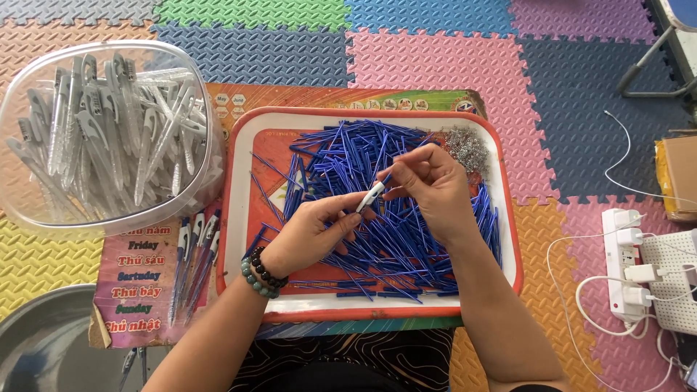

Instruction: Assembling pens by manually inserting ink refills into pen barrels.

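Pen barrel (370,197) sits pinched between left hand (314,231) and right hand (428,185).

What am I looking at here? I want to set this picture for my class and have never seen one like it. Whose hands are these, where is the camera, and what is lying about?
There is no machine: the camera sits on a person's head and looks down at that person's own two bare hands. The left hand, with bead bracelets on its wrist, and the right hand together hold a small white pen barrel. Below them is a red-rimmed tray heaped with thin blue pen refills, with a little pile of tiny metal springs in its far corner. To the left stands a clear plastic tub full of empty pen barrels, and a few finished pens lie beside the tray. All this rests on coloured foam floor mats. A power strip lies to the right.
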